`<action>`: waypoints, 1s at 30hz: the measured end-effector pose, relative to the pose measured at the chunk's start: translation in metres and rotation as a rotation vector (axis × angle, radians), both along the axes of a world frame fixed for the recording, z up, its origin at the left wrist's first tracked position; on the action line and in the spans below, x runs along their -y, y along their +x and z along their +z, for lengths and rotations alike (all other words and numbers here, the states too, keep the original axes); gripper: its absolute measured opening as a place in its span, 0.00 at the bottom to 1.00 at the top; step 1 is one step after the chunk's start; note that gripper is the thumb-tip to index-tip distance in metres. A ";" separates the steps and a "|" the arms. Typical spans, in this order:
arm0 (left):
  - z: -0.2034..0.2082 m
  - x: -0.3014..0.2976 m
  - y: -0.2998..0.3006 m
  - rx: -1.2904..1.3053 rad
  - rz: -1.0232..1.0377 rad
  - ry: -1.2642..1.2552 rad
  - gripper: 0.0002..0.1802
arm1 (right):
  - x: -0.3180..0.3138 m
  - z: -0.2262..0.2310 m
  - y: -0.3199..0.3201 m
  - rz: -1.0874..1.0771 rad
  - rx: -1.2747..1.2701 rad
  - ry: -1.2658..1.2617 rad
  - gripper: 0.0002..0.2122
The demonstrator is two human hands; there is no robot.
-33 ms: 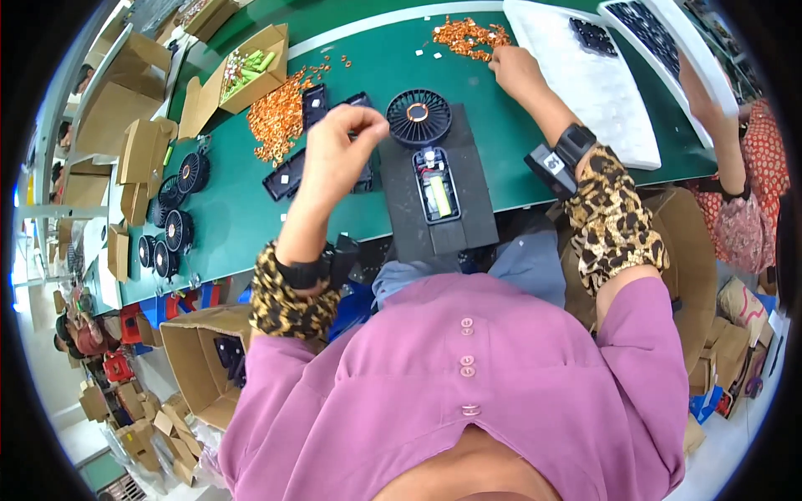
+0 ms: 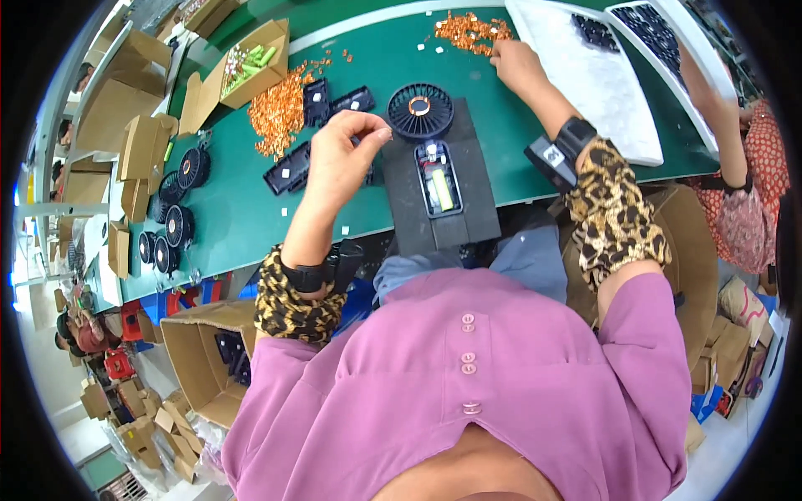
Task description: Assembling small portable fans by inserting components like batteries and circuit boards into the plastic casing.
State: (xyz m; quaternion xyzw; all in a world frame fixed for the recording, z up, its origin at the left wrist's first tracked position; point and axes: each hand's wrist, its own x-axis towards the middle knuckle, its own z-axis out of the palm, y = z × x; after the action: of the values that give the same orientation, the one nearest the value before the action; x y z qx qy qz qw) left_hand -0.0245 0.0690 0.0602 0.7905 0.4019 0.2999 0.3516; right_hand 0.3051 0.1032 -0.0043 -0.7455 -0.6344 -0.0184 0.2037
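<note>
A dark handheld fan (image 2: pixel 420 111) with a round slatted head and copper-coloured ring lies on a black pad (image 2: pixel 468 184). Its opened handle (image 2: pixel 439 179) points toward me, showing a yellow-green cell and fine wires inside. Left of the fan head, my left hand (image 2: pixel 338 154) is raised with thumb and index finger pinched; anything between them is too small to make out. At the far side, my right hand (image 2: pixel 520 67) has its bent fingers together at the edge of a pile of small orange parts (image 2: pixel 468 33). What those fingertips hold is hidden.
Dark casings (image 2: pixel 288 169) and a larger orange heap (image 2: pixel 280 113) lie left of my left hand. Behind stands a carton (image 2: pixel 251 63) of green cells. More fans (image 2: pixel 178 225) sit farther left. White foam trays (image 2: pixel 585 92) are at right, near another person's arm (image 2: pixel 710 104).
My left hand sits slightly lower and farther right, uncovering more of the dark casings behind it. My right hand stays by the orange parts.
</note>
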 end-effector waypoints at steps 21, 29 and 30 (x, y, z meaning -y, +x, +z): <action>-0.047 0.025 0.014 -0.066 0.053 0.054 0.05 | 0.013 -0.001 -0.025 0.080 0.264 0.060 0.09; -0.040 0.022 0.013 -0.180 0.025 0.069 0.05 | 0.037 0.015 -0.034 0.130 -0.178 0.099 0.05; -0.039 0.021 0.013 -0.197 -0.011 0.105 0.05 | 0.050 0.025 -0.041 0.178 -0.413 0.028 0.05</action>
State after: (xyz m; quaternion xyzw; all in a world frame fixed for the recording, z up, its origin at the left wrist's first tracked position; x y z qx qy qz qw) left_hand -0.0111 0.0484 0.0211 0.8359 0.4137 0.2392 0.2699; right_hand 0.2639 0.0535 0.0204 -0.6716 -0.6421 0.1439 0.3404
